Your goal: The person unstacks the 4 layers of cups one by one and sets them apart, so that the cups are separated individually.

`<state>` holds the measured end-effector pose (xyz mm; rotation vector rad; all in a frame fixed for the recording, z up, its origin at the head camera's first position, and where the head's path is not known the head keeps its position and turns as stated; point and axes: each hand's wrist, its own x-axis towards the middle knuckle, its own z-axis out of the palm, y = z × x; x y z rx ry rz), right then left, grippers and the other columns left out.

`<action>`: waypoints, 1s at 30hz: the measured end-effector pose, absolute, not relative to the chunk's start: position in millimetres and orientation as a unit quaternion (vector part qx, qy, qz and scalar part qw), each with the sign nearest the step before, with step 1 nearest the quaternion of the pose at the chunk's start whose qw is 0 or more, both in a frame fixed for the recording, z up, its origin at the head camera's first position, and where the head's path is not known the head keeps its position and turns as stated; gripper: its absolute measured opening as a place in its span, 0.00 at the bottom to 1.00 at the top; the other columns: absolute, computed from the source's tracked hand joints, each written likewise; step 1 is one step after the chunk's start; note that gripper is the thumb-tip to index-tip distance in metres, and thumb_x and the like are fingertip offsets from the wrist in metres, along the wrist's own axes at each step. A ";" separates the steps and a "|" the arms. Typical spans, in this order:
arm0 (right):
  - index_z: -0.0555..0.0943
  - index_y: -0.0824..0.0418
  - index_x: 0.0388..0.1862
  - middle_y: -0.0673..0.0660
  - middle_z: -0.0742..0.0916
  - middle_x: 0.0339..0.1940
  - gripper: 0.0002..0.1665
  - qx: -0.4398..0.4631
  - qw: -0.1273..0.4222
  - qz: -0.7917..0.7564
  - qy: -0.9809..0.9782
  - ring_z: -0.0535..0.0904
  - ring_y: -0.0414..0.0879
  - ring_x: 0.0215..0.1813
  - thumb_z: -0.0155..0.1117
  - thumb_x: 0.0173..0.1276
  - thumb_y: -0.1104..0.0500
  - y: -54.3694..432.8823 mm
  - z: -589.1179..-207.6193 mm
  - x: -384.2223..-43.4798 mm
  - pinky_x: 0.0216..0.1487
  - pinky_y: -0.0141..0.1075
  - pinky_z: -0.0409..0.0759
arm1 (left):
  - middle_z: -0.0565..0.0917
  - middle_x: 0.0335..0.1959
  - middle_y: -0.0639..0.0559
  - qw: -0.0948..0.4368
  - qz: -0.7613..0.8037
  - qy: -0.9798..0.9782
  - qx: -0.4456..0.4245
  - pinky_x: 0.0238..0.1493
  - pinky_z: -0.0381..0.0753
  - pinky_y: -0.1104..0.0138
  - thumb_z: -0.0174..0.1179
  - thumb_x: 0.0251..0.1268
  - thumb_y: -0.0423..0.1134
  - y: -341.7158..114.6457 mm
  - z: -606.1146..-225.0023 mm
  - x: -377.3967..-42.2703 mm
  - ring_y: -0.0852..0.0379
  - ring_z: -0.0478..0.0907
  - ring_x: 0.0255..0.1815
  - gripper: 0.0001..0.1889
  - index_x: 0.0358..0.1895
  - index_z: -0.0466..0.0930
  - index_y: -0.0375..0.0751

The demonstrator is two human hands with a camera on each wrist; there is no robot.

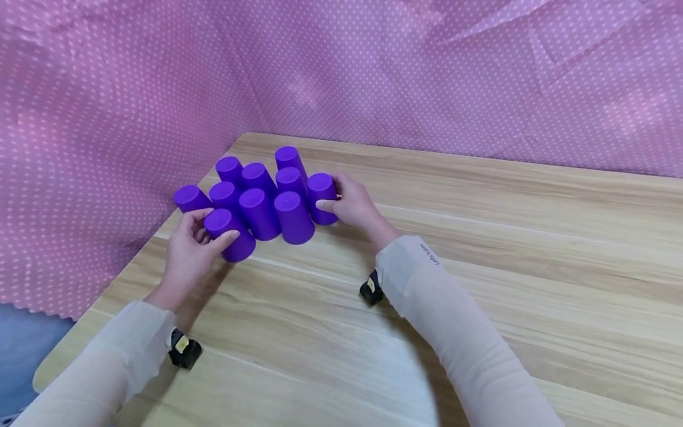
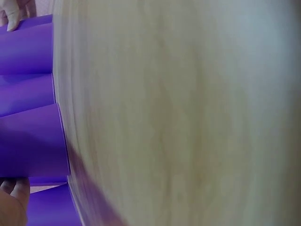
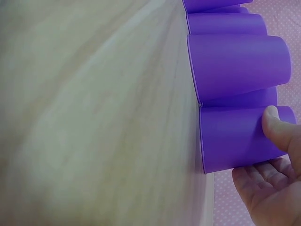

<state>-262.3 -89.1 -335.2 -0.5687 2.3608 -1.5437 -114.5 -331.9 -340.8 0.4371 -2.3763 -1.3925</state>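
Observation:
Several purple cups stand upside down in a tight cluster toward the left of the table in the head view. My left hand [image 1: 188, 249] grips the nearest cup [image 1: 239, 244], its thumb along the front and its fingers at the far left side. At the cluster's right end, my right hand [image 1: 353, 203] holds another cup [image 1: 321, 185] between thumb and fingers. In the right wrist view that cup [image 3: 235, 139] has its rim at the tabletop. Between the two held cups stand a middle cup [image 1: 259, 214] and a front cup [image 1: 294, 219].
The wooden table [image 1: 480, 249] has a rounded left corner and edge close to the cups. A pink dotted cloth [image 1: 373, 71] hangs behind and to the left. Small black devices [image 1: 185, 349] are worn at both wrists, over light sleeves [image 1: 453, 320].

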 end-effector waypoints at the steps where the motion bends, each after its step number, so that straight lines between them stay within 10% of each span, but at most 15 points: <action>1: 0.67 0.59 0.63 0.58 0.77 0.60 0.33 -0.195 0.132 -0.533 0.813 0.72 0.51 0.63 0.66 0.60 0.61 -88.9 -335.4 -262.0 0.63 0.40 0.71 | 0.76 0.54 0.47 0.177 -0.494 -0.837 0.155 0.53 0.74 0.79 0.68 0.53 0.40 -333.0 -342.2 -114.5 0.67 0.74 0.50 0.29 0.57 0.66 0.41; 23: 0.65 0.58 0.67 0.57 0.72 0.66 0.39 -0.159 0.166 -0.490 0.841 0.66 0.50 0.67 0.69 0.58 0.54 -47.9 -328.7 -260.1 0.67 0.40 0.66 | 0.67 0.63 0.38 0.118 -0.442 -0.876 0.151 0.63 0.70 0.68 0.65 0.56 0.42 -331.9 -325.0 -116.4 0.48 0.67 0.63 0.37 0.66 0.56 0.36; 30: 0.64 0.62 0.67 0.61 0.71 0.66 0.35 -0.202 0.158 -0.424 0.869 0.66 0.54 0.66 0.62 0.64 0.52 15.6 -306.3 -261.5 0.68 0.45 0.64 | 0.65 0.62 0.43 0.258 -0.420 -0.860 0.128 0.66 0.66 0.68 0.68 0.50 0.36 -319.6 -301.1 -117.8 0.53 0.65 0.61 0.37 0.65 0.62 0.38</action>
